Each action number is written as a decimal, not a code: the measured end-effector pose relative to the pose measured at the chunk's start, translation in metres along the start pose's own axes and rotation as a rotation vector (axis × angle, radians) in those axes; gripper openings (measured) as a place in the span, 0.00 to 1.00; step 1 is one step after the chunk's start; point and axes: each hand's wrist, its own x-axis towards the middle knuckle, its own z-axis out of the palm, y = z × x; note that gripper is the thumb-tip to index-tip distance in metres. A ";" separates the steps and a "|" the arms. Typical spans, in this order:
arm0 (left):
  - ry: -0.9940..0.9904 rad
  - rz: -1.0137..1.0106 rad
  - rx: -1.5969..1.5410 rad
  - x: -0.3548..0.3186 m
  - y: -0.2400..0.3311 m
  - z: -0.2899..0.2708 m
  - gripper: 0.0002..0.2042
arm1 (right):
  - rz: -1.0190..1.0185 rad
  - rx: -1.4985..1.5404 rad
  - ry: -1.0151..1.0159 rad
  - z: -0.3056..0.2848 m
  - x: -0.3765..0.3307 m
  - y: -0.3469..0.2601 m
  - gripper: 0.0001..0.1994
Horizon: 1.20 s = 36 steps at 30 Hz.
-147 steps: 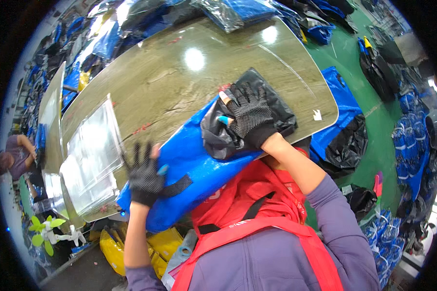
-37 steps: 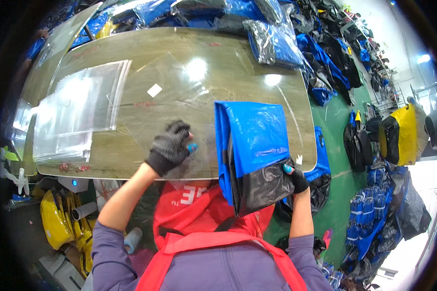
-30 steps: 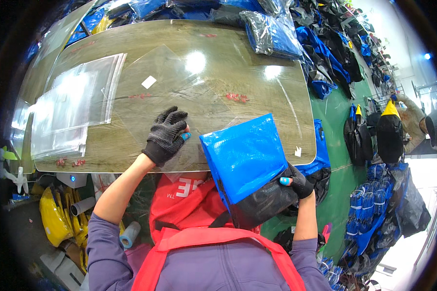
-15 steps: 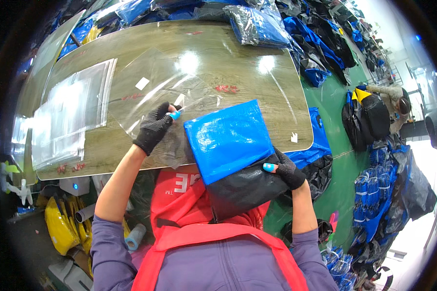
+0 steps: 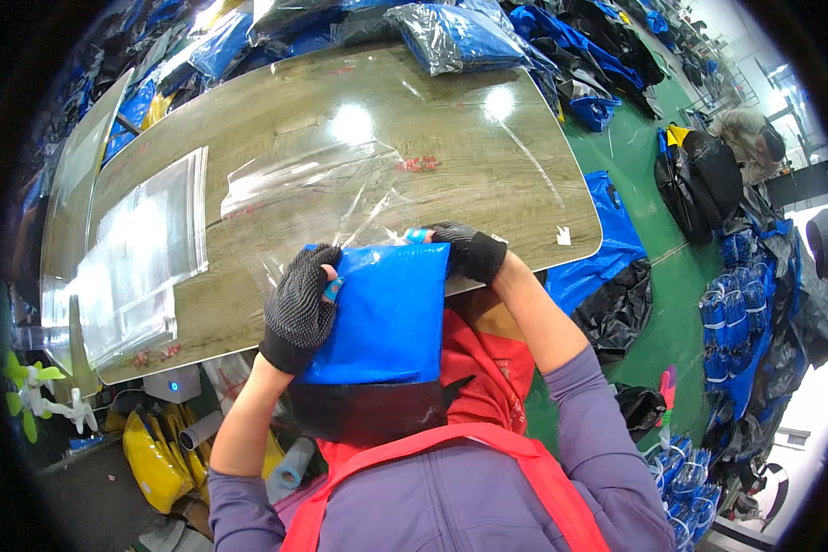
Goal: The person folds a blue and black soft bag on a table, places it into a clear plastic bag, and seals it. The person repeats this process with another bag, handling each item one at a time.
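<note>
A folded blue and black sheet (image 5: 382, 317) lies against my front, its blue far end overlapping the near table edge. My left hand (image 5: 302, 313), in a dotted black glove, is closed on its left side, with the blue-tipped thumb on top. My right hand (image 5: 467, 251), gloved alike, is closed at its far right corner. The right thumb, also blue-tipped, reaches past the sheet's edge onto a clear plastic bag (image 5: 317, 184). This bag lies wrinkled on the table just beyond the sheet, and its near edge is hard to make out.
A stack of clear bags (image 5: 147, 253) lies on the left of the wood-grained table (image 5: 469, 175). A bagged blue bundle (image 5: 460, 39) sits at the far edge. Yellow packs (image 5: 156, 460) stand below left. Blue and black sheets (image 5: 607, 285) and tied blue bundles (image 5: 731, 317) lie right.
The folded sheet has swung squarer and come nearer and left. My right hand went from its lower right side to its far corner; my left hand went from the bag to its left side.
</note>
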 end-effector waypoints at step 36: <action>0.125 -0.812 -0.866 -0.025 -0.003 0.039 0.26 | -0.304 -0.039 0.714 0.018 -0.090 0.020 0.23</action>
